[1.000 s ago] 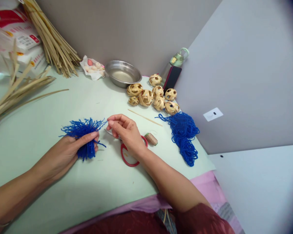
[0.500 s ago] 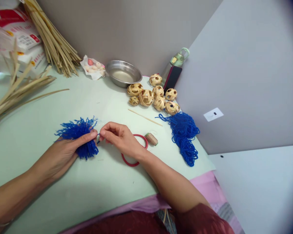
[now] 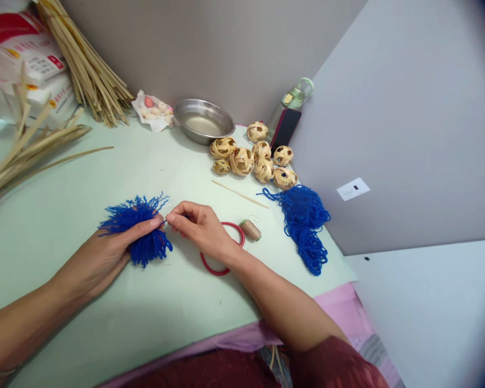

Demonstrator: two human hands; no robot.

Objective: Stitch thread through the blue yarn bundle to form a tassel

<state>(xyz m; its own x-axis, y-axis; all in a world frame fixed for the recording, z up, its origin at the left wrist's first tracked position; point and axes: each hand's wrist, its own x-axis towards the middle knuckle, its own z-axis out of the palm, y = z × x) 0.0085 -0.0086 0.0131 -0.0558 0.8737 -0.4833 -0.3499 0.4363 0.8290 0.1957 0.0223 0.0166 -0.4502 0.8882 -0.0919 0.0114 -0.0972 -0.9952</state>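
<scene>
My left hand (image 3: 125, 237) is closed round a bundle of blue yarn (image 3: 149, 249), the thumb pressed across its middle. Frayed strands fan out above the thumb, and a thicker skirt of yarn hangs below it. Just to the right, my right hand (image 3: 194, 223) pinches a short blue strand between thumb and fingertips, close to the left thumb. Under the right wrist lies a pair of red-handled scissors or a red ring (image 3: 214, 272), partly hidden by the hand. Beside it rests a spool of tan thread (image 3: 251, 230).
A heap of blue yarn (image 3: 305, 215) lies at the right. Behind it are several woven strip balls (image 3: 241, 161), a metal bowl (image 3: 204, 129), a phone (image 3: 286, 128) and a green bottle (image 3: 293, 99). Dried flat strips (image 3: 89, 70) stand at back left; a thin strip (image 3: 240, 194) lies mid-table.
The yarn bundle has shifted slightly right and turned a little in my left hand. My right hand keeps its pinch, almost in the same spot.
</scene>
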